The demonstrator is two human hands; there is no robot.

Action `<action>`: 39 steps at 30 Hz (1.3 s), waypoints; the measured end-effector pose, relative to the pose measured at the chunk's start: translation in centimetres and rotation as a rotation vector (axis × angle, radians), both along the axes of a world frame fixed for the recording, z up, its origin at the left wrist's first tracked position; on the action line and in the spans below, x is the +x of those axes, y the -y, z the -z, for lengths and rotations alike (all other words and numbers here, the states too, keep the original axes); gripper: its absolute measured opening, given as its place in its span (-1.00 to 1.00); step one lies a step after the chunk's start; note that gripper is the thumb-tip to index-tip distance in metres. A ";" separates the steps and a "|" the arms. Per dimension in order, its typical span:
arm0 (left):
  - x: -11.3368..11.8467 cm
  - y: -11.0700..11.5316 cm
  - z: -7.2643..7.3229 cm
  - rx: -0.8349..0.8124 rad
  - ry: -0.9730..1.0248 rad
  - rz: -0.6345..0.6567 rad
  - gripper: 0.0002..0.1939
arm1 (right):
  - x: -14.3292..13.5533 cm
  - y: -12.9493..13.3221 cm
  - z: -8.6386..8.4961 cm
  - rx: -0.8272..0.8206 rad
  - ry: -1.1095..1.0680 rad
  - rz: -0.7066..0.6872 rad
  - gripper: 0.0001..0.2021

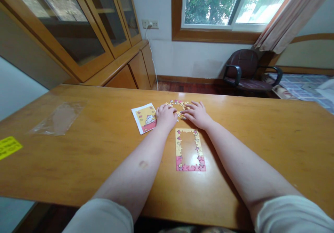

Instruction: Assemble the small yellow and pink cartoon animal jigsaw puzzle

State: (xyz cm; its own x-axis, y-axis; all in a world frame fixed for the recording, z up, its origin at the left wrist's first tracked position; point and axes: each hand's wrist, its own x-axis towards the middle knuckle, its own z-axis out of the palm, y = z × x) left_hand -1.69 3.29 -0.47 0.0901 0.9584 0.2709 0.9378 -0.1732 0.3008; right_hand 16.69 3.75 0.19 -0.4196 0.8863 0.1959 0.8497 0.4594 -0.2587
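The puzzle frame [179, 153] lay on the table [104, 156]; beyond it were loose pieces [179, 102], left of it a picture card [143, 116]. The left hand [166, 116] and right hand [197, 114] touched the pieces, fingers spread, any grip impossible to tell

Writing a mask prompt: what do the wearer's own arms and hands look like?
Light, off-white or pale grey sleeves end near the elbows; forearms bare. Hands bare: left, right, no gloves, rings or watch visible. No cables on either arm.
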 end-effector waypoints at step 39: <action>0.1 -0.2 -0.9 -0.061 0.045 0.170 -0.62 | 1.0 -0.8 0.4 0.074 -0.172 -0.094 -0.69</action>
